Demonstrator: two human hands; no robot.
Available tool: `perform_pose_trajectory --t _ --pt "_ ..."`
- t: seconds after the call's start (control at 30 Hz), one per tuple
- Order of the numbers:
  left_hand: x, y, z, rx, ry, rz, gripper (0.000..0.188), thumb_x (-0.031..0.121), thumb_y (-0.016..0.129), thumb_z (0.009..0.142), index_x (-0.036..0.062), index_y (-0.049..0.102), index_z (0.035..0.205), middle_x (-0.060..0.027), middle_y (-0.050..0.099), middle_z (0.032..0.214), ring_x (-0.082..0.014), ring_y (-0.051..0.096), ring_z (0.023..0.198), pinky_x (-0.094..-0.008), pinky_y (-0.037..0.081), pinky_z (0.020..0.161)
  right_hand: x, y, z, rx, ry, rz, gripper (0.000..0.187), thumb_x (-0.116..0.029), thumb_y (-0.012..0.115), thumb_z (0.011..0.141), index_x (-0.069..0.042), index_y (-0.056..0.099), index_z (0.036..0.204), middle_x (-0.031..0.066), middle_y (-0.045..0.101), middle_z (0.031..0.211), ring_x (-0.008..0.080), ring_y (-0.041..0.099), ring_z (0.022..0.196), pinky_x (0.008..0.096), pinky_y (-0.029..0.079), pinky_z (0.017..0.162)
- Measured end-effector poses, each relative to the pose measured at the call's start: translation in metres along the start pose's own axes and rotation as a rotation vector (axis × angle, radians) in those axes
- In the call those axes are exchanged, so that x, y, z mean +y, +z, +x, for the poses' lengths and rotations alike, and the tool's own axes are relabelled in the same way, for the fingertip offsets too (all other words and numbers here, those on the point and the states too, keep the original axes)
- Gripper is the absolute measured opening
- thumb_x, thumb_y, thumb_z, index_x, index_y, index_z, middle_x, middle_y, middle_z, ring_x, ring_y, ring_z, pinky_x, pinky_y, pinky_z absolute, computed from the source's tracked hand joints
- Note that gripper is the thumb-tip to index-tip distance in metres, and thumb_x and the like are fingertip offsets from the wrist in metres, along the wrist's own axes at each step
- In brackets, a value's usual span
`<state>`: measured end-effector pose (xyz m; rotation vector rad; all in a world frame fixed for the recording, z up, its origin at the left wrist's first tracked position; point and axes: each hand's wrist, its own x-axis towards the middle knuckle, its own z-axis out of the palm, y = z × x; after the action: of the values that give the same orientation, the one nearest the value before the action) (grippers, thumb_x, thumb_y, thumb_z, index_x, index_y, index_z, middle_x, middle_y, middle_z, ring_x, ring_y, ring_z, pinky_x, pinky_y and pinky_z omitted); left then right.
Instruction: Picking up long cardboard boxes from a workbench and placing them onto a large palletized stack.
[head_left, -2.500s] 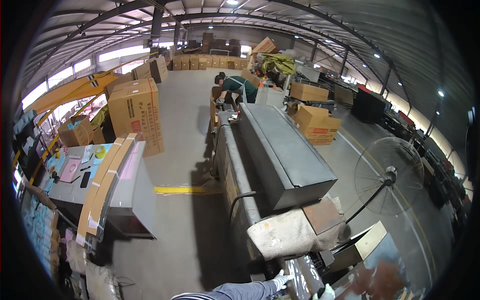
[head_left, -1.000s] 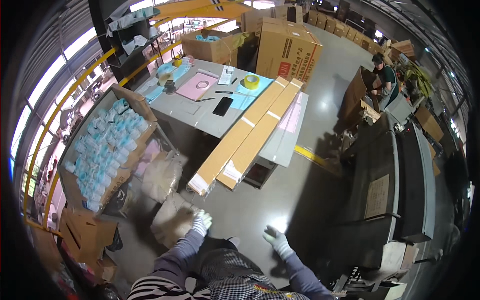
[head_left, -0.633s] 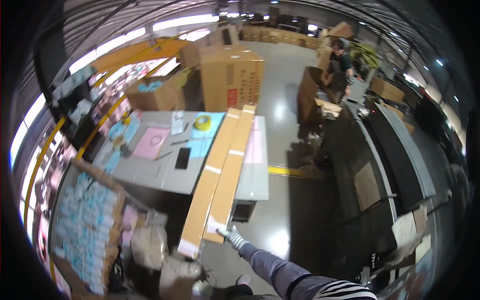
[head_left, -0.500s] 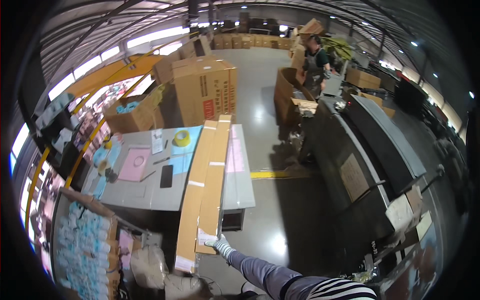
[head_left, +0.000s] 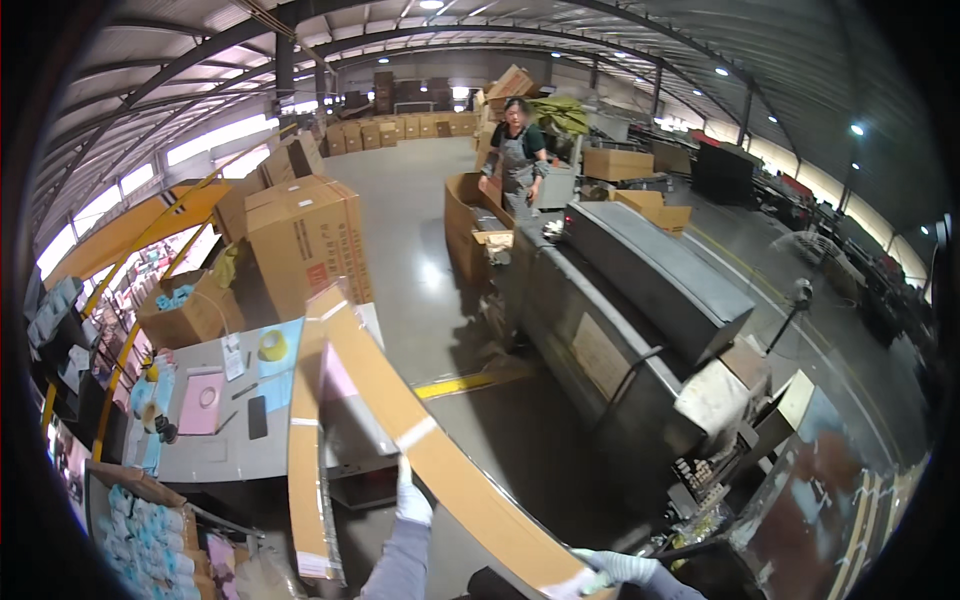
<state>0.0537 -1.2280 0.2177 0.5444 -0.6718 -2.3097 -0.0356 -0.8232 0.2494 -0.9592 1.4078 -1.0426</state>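
Note:
A long narrow cardboard box (head_left: 458, 462) with white tape bands slants from the table toward me, its far end resting near the table's far edge. My right hand (head_left: 618, 567), in a pale glove, is closed around its near end. My left hand (head_left: 411, 500), also gloved, grips its left edge further along; part of the fingers is hidden behind the cardboard. A second long narrow cardboard box (head_left: 305, 450) lies to the left across the table (head_left: 215, 455), its near end sticking out past the front edge. The boxes meet at their far ends and spread apart toward me.
On the table are yellow tape (head_left: 272, 346), a black phone (head_left: 258, 417) and pink paper (head_left: 201, 404). A large carton (head_left: 305, 235) stands behind it. At right is a long dark machine (head_left: 610, 340); beyond, a person (head_left: 518, 160) stands beside an open carton. Bottom left, a box holds blue-white items (head_left: 150, 540).
The right-hand box has swung away from the other, its near end moving right with my right hand. My left hand has come into view on it. The view has turned right.

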Motion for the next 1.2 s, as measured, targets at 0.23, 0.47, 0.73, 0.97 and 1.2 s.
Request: perform_pose_trajectory --t 0.23,0.47,0.73,0.97,1.2 --pt "-0.173 0.092 -0.055 -0.212 -0.411 -0.085 0.063 0.049 0.062 0.091 0.0071 0.048 0.137 -0.0128 0.057 0.131 -0.0321 0.056 0.117 -0.0490 0.045 0.105 0.112 0.036 -0.219 0.781 0.424 -0.728 0.109 -0.048 0.088 0.056 0.003 0.040 0.140 0.0263 0.063 0.118 0.0400 0.061 0.111 0.0428 0.050 0.094" --pt "-0.331 0.240 -0.273 -0.340 -0.967 0.074 0.047 0.029 0.066 0.091 0.0058 0.054 0.130 -0.0114 0.062 0.123 -0.0278 0.059 0.115 -0.0450 0.046 0.104 0.013 0.079 -0.279 1.386 0.536 -0.996 0.105 -0.051 0.089 0.039 0.000 0.047 0.121 0.0208 0.056 0.116 0.0392 0.056 0.104 0.0516 0.043 0.089" --pt "-0.477 0.275 -0.414 -0.702 -1.100 0.454 0.053 0.034 0.077 0.086 0.0038 0.061 0.127 -0.0078 0.067 0.119 -0.0188 0.062 0.108 -0.0350 0.047 0.097 0.139 0.147 -0.400 1.725 0.471 -0.920 0.104 -0.049 0.082 0.055 -0.003 0.046 0.141 0.0262 0.055 0.127 0.0466 0.051 0.118 0.0534 0.042 0.100" --pt "-0.542 0.274 -0.433 -0.610 -1.223 0.443 0.064 0.039 0.081 0.080 0.0094 0.059 0.132 -0.0093 0.063 0.128 -0.0232 0.057 0.119 -0.0379 0.045 0.101 0.192 0.142 -0.450 1.711 0.742 -0.836 0.122 -0.067 0.082 0.046 -0.003 0.043 0.142 0.0255 0.052 0.132 0.0457 0.048 0.123 0.0540 0.041 0.103" --pt "-0.585 0.289 -0.420 -0.574 -1.014 0.405 0.031 0.022 0.073 0.081 0.0052 0.068 0.107 -0.0088 0.070 0.098 -0.0227 0.065 0.091 -0.0430 0.053 0.078 0.148 0.083 -0.466 1.446 0.749 -0.588 0.105 -0.063 0.076 0.067 -0.001 0.039 0.144 0.0265 0.047 0.138 0.0432 0.047 0.125 0.0502 0.040 0.105"
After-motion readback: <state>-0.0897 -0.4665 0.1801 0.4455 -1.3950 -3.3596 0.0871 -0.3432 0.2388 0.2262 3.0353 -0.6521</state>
